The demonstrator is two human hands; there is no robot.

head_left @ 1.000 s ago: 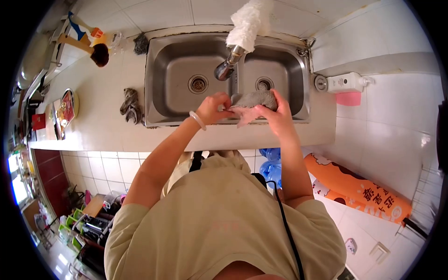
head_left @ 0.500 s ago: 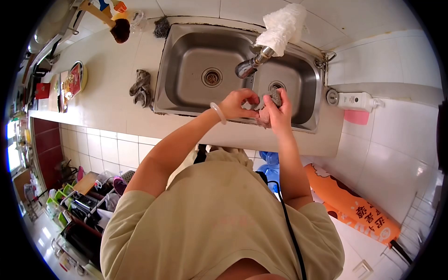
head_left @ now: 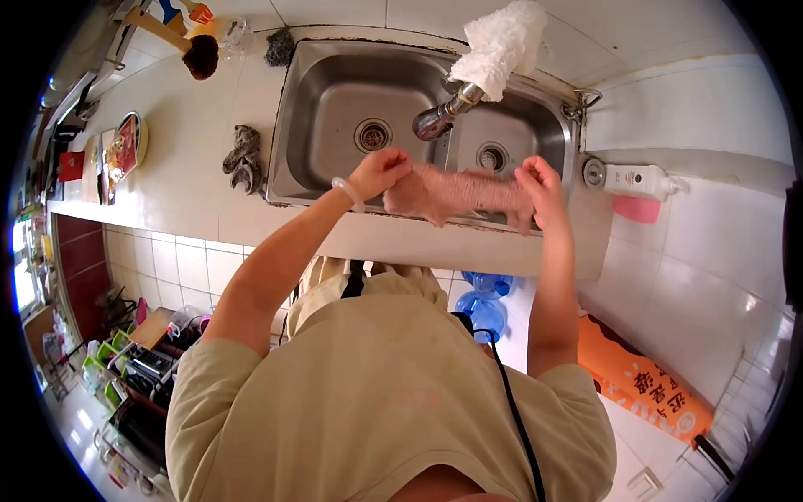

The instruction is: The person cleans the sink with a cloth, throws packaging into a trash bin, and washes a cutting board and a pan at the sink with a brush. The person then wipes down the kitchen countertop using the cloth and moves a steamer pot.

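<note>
A wrinkled pink cloth [head_left: 460, 192] is stretched sideways over the front edge of the double sink [head_left: 288, 180]. My left hand [head_left: 378, 174], with a pale bangle at the wrist, pinches its left end. At the other end, my right hand [head_left: 542, 191] grips the cloth between thumb and fingers. The lower edge hangs loose and is slightly blurred. Behind the cloth, the faucet [head_left: 439, 120] points down near the divider between the basins, its upper part wrapped in white material [head_left: 502, 46].
A twisted dark grey cloth [head_left: 243, 159] lies on the counter left of the sink. A steel-wool scrubber [head_left: 278, 47] sits at the back corner. A white bottle [head_left: 633, 178] lies at the right. Blue plastic bottles [head_left: 483, 314] stand below the counter.
The cloth was bunched up between my hands, with a grey part showing. My hands have moved apart, left and right, and the cloth is now spread out, its pink side showing.
</note>
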